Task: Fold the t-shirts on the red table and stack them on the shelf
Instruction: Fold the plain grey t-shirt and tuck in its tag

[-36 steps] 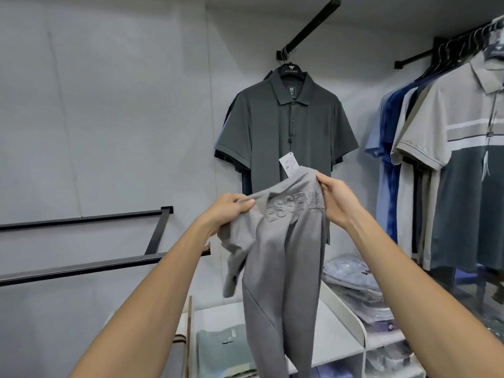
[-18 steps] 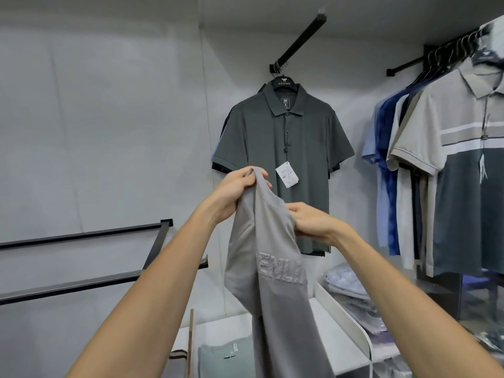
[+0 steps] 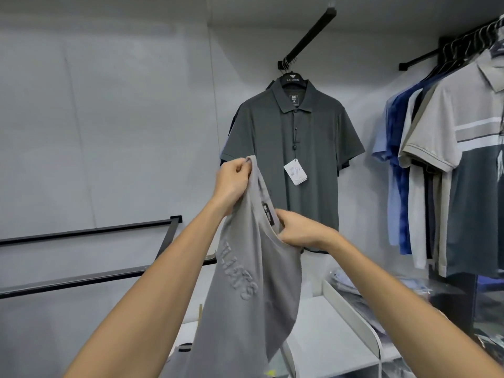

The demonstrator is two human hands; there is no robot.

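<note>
Left hand: my left hand [image 3: 233, 184] pinches the top edge of the grey cotton t-shirt with raised lettering [image 3: 245, 290].
Right hand: my right hand [image 3: 298, 231] grips its collar, lower down.
T-shirt: hanging in the air above the white shelf [image 3: 332, 334].

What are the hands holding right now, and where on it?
Both hold the grey t-shirt, up in the air. The left hand pinches its top edge; the right hand grips the fabric lower down, beside the neck label.

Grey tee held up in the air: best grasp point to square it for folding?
Pinch the grey t-shirt at both shoulder seams, from above. The left hand already grips its top edge; the right hand holds lower, near the neck label, so the body hangs twisted.
</note>
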